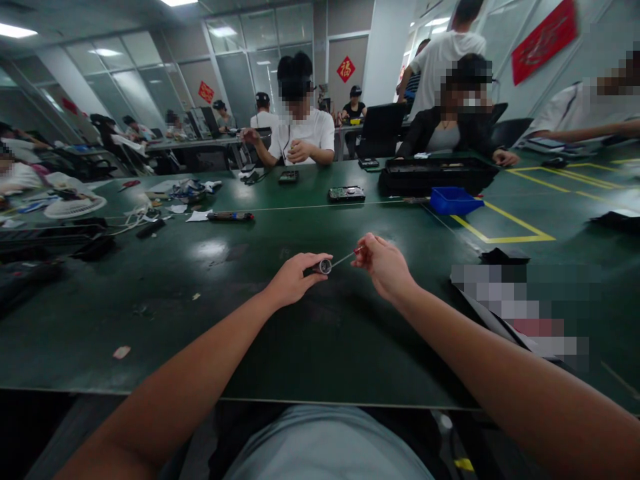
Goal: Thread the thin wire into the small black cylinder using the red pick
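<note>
My left hand is closed around a small dark cylinder with a silvery round end, held between thumb and fingers. That end faces me and looks hollow, with details inside too small to tell. In my right hand a thin, straight pale rod is pinched, with a bit of red at the fingertips. The rod slants down to the left, and its tip meets the cylinder's rim or lies just beside it; I cannot tell which. Both hands are above the green table.
Beyond my hands lie a circuit-board-like device, a dark pen-shaped tool, a blue bin and a long black case. A small fan and cables are at left, papers at right. A person sits opposite.
</note>
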The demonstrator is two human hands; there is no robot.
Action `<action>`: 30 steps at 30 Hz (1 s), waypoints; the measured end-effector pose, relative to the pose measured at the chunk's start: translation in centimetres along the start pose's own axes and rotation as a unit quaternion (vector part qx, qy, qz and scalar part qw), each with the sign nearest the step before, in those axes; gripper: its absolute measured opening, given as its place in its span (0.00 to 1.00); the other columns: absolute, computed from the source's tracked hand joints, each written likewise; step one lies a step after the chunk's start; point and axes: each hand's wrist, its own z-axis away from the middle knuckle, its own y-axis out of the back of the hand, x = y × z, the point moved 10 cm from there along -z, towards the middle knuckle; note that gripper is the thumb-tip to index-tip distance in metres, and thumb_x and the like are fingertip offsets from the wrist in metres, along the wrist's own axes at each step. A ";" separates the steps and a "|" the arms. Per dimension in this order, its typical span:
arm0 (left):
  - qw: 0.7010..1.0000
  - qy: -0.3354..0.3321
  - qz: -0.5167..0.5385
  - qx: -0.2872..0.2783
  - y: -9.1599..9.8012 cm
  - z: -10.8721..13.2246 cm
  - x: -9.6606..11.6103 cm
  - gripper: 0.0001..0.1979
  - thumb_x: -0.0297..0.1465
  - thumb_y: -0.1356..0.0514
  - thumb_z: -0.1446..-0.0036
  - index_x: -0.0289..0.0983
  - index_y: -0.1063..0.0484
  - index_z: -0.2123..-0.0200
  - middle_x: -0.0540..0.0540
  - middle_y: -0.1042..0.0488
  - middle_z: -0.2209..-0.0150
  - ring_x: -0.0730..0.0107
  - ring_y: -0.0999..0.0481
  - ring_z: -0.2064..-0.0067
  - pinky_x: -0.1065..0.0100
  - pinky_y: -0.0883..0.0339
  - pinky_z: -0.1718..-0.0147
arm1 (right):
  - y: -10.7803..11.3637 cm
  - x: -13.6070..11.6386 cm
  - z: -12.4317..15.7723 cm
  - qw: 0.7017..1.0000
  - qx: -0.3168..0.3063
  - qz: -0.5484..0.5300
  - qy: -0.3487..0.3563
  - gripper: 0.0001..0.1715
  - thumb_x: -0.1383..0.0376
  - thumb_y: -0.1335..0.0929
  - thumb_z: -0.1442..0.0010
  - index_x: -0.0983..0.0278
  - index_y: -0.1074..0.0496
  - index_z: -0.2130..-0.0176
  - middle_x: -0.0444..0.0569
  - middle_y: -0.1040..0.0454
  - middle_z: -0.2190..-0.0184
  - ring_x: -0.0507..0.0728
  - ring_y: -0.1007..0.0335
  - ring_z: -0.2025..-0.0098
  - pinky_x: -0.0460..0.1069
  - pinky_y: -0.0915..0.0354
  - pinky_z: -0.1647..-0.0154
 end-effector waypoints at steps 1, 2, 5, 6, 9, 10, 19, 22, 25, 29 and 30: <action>1.000 -0.001 -0.006 0.002 0.1 0.0 0.0 0.21 0.31 0.37 0.39 0.44 0.29 0.42 0.45 0.25 0.47 0.61 0.28 0.45 0.57 0.38 0.43 | -0.2 0.2 0.0 1.000 -0.009 -0.007 -0.015 0.15 0.54 0.32 0.38 0.61 0.31 0.71 0.42 0.35 0.79 0.51 0.38 0.77 0.50 0.32 0.71; 1.000 0.001 -0.011 0.005 0.2 -0.1 -0.1 0.21 0.31 0.38 0.39 0.44 0.29 0.42 0.46 0.25 0.47 0.61 0.29 0.45 0.57 0.38 0.43 | -0.3 0.3 0.0 1.000 -0.015 -0.009 -0.020 0.16 0.54 0.32 0.39 0.61 0.31 0.71 0.41 0.36 0.80 0.51 0.39 0.78 0.50 0.32 0.72; 0.999 0.021 -0.020 0.013 0.4 -0.1 -0.7 0.21 0.31 0.37 0.39 0.44 0.30 0.42 0.46 0.25 0.47 0.61 0.28 0.46 0.57 0.37 0.44 | 0.1 -0.9 0.1 0.999 0.005 0.011 0.040 0.15 0.54 0.31 0.40 0.61 0.30 0.71 0.42 0.33 0.77 0.51 0.37 0.76 0.50 0.32 0.71; 0.999 0.028 -0.022 0.014 0.4 0.0 -0.9 0.21 0.32 0.37 0.40 0.44 0.30 0.42 0.46 0.25 0.47 0.60 0.28 0.47 0.57 0.37 0.45 | 0.3 -1.5 0.2 0.997 0.014 0.020 0.068 0.15 0.53 0.30 0.40 0.61 0.30 0.70 0.43 0.31 0.76 0.52 0.35 0.75 0.50 0.32 0.70; 0.999 0.036 -0.023 0.016 0.4 0.1 -0.9 0.22 0.33 0.37 0.40 0.45 0.30 0.42 0.46 0.25 0.47 0.59 0.27 0.47 0.57 0.36 0.45 | 0.3 -2.2 0.3 0.993 0.016 0.045 0.113 0.15 0.52 0.30 0.40 0.60 0.30 0.67 0.43 0.29 0.73 0.52 0.31 0.71 0.50 0.31 0.68; 0.999 0.035 -0.022 0.017 0.5 0.1 -0.8 0.23 0.33 0.37 0.40 0.45 0.30 0.41 0.46 0.25 0.47 0.59 0.28 0.47 0.57 0.36 0.46 | 0.2 -2.2 0.3 0.992 0.010 0.054 0.118 0.15 0.51 0.31 0.40 0.60 0.30 0.67 0.43 0.28 0.72 0.52 0.31 0.71 0.50 0.31 0.67; 0.998 0.041 -0.033 0.024 0.7 0.3 -0.7 0.23 0.34 0.37 0.40 0.45 0.30 0.41 0.46 0.24 0.48 0.59 0.27 0.48 0.57 0.36 0.47 | -1.2 -4.4 2.0 0.964 -0.013 0.196 0.182 0.14 0.53 0.35 0.36 0.61 0.31 0.63 0.46 0.25 0.70 0.54 0.29 0.70 0.51 0.32 0.66; 0.998 0.039 -0.041 0.027 0.7 0.3 -0.9 0.22 0.35 0.36 0.40 0.45 0.30 0.42 0.46 0.24 0.49 0.59 0.27 0.49 0.56 0.36 0.47 | -1.7 -5.5 2.8 0.937 -0.010 0.291 0.192 0.18 0.51 0.32 0.38 0.62 0.31 0.70 0.44 0.27 0.78 0.53 0.32 0.75 0.50 0.36 0.69; 0.998 0.033 -0.040 0.034 0.8 0.3 -0.9 0.23 0.34 0.36 0.41 0.44 0.29 0.42 0.45 0.23 0.50 0.59 0.27 0.49 0.56 0.36 0.46 | -1.9 -5.9 3.1 0.927 -0.007 0.322 0.193 0.17 0.52 0.31 0.39 0.61 0.31 0.71 0.44 0.28 0.79 0.53 0.33 0.77 0.50 0.39 0.71; 0.997 0.047 -0.041 0.034 0.9 0.3 -1.4 0.23 0.35 0.36 0.41 0.45 0.29 0.42 0.46 0.23 0.51 0.59 0.26 0.51 0.56 0.36 0.47 | -2.3 -5.4 2.9 0.938 -0.038 0.281 0.199 0.09 0.58 0.33 0.37 0.61 0.29 0.65 0.44 0.26 0.74 0.54 0.30 0.71 0.51 0.36 0.68; 0.997 0.050 -0.042 0.035 0.9 0.3 -1.5 0.23 0.34 0.36 0.41 0.45 0.29 0.42 0.46 0.23 0.51 0.59 0.26 0.51 0.56 0.36 0.48 | -2.4 -5.2 2.7 0.942 -0.045 0.271 0.193 0.08 0.59 0.33 0.37 0.61 0.29 0.64 0.45 0.25 0.72 0.55 0.29 0.70 0.51 0.36 0.67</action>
